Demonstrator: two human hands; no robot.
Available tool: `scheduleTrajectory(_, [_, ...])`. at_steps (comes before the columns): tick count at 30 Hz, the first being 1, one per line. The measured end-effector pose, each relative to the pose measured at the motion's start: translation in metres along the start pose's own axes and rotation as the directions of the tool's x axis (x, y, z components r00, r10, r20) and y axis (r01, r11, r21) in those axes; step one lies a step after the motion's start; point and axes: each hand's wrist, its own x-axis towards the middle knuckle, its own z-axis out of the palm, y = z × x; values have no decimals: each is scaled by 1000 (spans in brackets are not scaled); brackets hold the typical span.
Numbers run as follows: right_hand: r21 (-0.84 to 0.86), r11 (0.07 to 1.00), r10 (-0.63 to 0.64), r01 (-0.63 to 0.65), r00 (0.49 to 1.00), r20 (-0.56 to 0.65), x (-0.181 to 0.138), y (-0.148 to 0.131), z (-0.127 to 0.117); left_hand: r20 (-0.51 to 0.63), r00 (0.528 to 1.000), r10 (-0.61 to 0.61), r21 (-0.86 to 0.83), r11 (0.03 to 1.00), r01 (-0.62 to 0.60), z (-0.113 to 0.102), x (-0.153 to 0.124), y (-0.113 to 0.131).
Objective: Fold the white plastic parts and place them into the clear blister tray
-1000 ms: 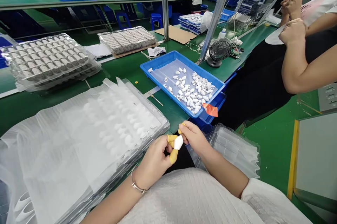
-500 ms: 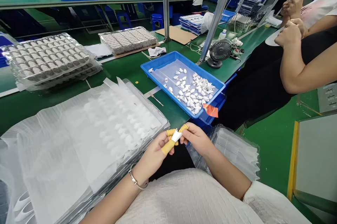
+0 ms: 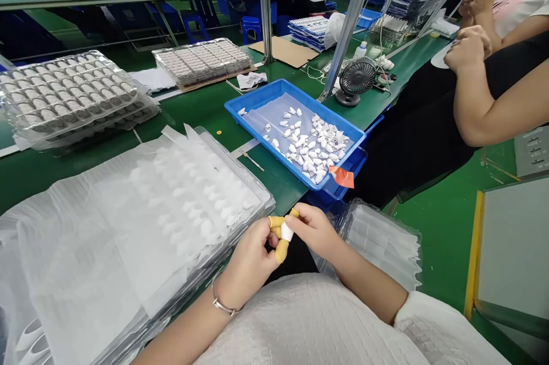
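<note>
On the near side of the blue tray (image 3: 257, 96), close to the person's body, two hands meet. The left hand (image 3: 251, 259) and the right hand (image 3: 315, 230) both pinch one small white piece (image 3: 286, 231) between their fingertips. The fingers are closed tight around it, so only a bit of it shows. Some fingertips wear yellow finger covers (image 3: 281, 250).

The piece looks very light and hard, like smooth plastic. It could slip or pop out of bare fingers. The rubbery covers likely help it stay put. I think the best place to hold it is by its two sides, with just the fingertips and a soft squeeze.

Left of the blue tray, and nearer than it, lies a stack of clear trays (image 3: 128, 227) under a thin white sheet. Right of the hands, also nearer than the blue tray, sits a second clear stack (image 3: 381, 239).

Inside the blue tray lie many loose white pieces (image 3: 315, 147), mostly at its right end. An orange tag (image 3: 343, 177) sticks to its near corner.

Just behind the blue tray stands a little black fan (image 3: 358, 80). Far to its left are filled trays (image 3: 68, 96). To its right another person's hands (image 3: 467, 47) are clasped together.
</note>
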Motion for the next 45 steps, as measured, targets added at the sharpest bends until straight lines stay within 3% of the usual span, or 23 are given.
scheduleTrajectory(6, [263,962,87,-69,994,-59,7,9,-5,31,999,26,86,996,-28,-1,0,5])
scheduleTrajectory(12, [154,987,38,-52,995,91,-1,2,-8,17,999,51,189,981,-53,-1,0,6])
scheduleTrajectory(18, [13,1000,27,-26,999,-28,-9,-2,-3,-35,999,29,182,983,-23,0,-1,6])
scheduleTrajectory(20, [-79,994,-92,81,985,-148,-14,-6,-4,-52,999,11,160,987,-3,0,0,6])
scheduleTrajectory(22, [-209,940,-313,271,928,-203,-18,-12,-7,-50,999,-20,107,994,25,0,0,6])
scheduleTrajectory(24, [-329,834,-486,443,872,-59,-21,-19,-9,-46,998,-35,53,998,37,0,0,5])
scheduleTrajectory(26, [-382,772,-524,508,849,72,-24,-24,-11,-55,998,-35,31,999,37,0,0,5])
scheduleTrajectory(29, [-384,790,-525,478,851,-22,-26,-26,-12,-65,997,-32,32,999,34,0,0,6])
scheduleTrajectory(31, [-351,829,-468,435,884,-12,-26,-23,-12,-71,997,-17,43,999,20,-1,-1,7])
scheduleTrajectory(34, [-201,953,-242,225,968,-65,-21,-17,-11,-84,996,31,111,994,-21,-1,-2,6])
scheduleTrajectory(36, [-46,996,-82,78,991,-104,-18,-12,-9,-78,994,75,178,982,-60,-1,-3,6])
scheduleTrajectory(39, [57,998,-6,4,999,39,-14,-7,-8,-58,991,117,210,972,-102,-1,-4,7])
scheduleTrajectory(42, [170,985,-24,6,994,105,-10,-2,-9,-44,998,36,3,999,-36,-2,-3,11])
scheduleTrajectory(45, [317,948,-20,-24,991,136,-7,6,-9,105,990,-96,-360,924,127,-4,0,16])
